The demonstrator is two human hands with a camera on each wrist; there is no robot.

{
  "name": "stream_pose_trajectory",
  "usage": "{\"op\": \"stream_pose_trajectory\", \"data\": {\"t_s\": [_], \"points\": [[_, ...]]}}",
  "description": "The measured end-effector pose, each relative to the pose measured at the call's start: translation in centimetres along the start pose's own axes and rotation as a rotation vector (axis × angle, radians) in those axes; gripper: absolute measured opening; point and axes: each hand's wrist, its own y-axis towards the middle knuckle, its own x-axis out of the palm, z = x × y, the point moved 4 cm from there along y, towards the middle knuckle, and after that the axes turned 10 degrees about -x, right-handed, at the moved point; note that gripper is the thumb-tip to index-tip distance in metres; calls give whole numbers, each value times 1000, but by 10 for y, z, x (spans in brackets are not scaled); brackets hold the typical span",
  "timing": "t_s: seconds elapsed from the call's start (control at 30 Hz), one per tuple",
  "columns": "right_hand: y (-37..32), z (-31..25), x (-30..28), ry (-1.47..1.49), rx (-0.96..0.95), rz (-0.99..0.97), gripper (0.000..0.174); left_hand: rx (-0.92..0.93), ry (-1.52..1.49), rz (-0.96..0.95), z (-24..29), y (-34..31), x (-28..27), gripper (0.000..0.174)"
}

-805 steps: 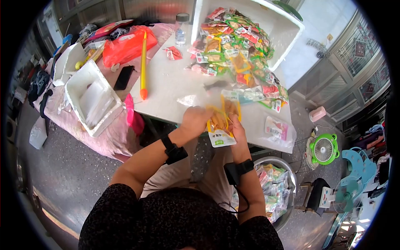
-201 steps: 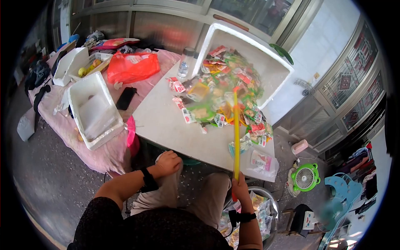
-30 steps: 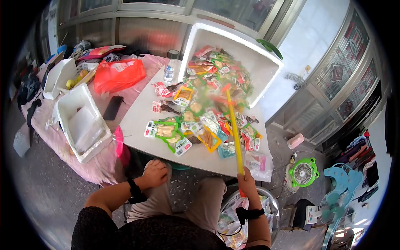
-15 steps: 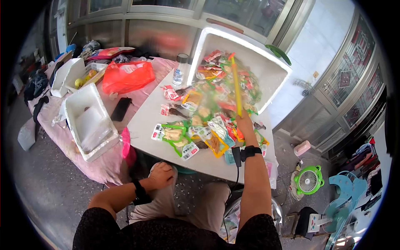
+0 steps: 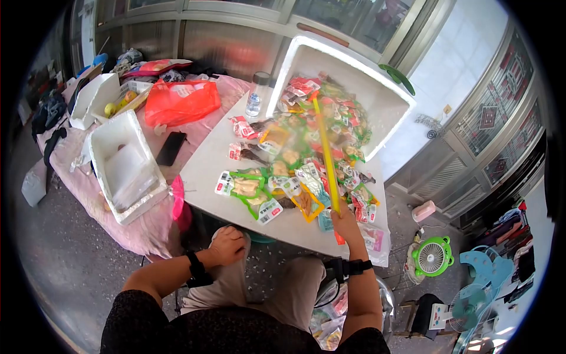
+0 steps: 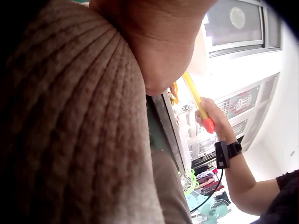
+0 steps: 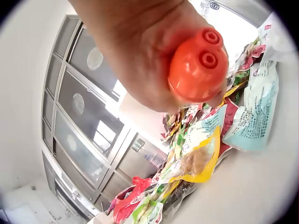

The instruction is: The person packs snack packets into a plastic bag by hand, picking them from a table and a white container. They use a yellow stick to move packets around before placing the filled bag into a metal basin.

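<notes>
My right hand (image 5: 346, 225) grips a long yellow stick (image 5: 326, 150) near its lower end, above the table's near right edge. In the right wrist view the stick's rounded orange end (image 7: 198, 70), with two round knobs, sticks out of the fist. Its far orange tip overlaps the heap of sealed food packets (image 5: 348, 115) at the mouth of the white foam box (image 5: 386, 106). Nearer me lie a green-edged packet (image 5: 246, 187) and a yellow-edged packet (image 5: 305, 202). My left hand (image 5: 229, 245) rests on my knee with relaxed fingers, holding nothing.
A water bottle (image 5: 256, 97) stands left of the foam box. On the pink cloth at left are a smaller foam box (image 5: 156, 186), a phone (image 5: 171, 148) and a red plastic bag (image 5: 181, 103). A metal basin (image 5: 386, 295) of packets sits below the table, partly behind my right arm.
Long before, both hands held packets and the stick lay on the table. More packets now spread towards me. Over the last half second the right hand draws back with the stick.
</notes>
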Motion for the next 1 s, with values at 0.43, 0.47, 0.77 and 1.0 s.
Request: {"op": "stream_pose_trajectory", "data": {"t_s": [0.43,0.47,0.77,1.0], "points": [[43,-29,-19,73,-142,215,44,-5,11,-43,-2,-1,6,15],[73,-22,-14,44,-174,228,43,-6,13,-38,-2,-1,7,16],[197,-43,11,-246,-92,118,34,-44,37,-33,-4,-1,5,17],[100,-37,22,-308,-135,27,38,-48,7,-8,-4,0,4,15]]}}
